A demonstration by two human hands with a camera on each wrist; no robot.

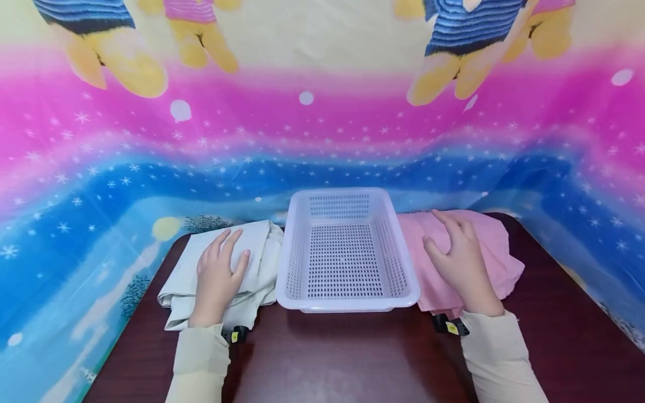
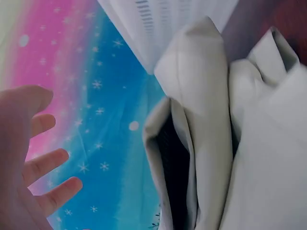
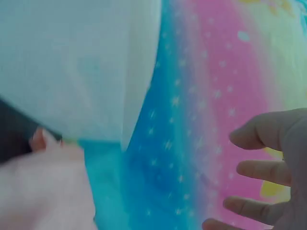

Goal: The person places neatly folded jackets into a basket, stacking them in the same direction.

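Note:
A pale grey-green folded cloth [image 1: 188, 274] lies at the left of the table, and my left hand [image 1: 219, 274] is over it with fingers spread, holding nothing. In the left wrist view the fabric's folded layers [image 2: 206, 129] stand apart from the left hand [image 2: 29, 158]. On the right a pink cloth [image 1: 496, 252] lies loosely folded. Above it is my right hand [image 1: 461, 263], fingers spread and nothing in them. Between the two cloths stands a white plastic basket [image 1: 347, 304] with slotted walls and floor; nothing lies in it. The right wrist view shows the right hand [image 3: 268, 172] away from the pink cloth [image 3: 48, 187].
Dark reddish-brown table [image 1: 342, 358] carries the basket and both cloths. Behind and at both sides hangs a printed curtain [image 1: 322, 129] with snowflakes and bears, close to the table's back edge. A black wrist strap [image 1: 237, 334] shows at the left cuff, another [image 1: 448, 326] at the right.

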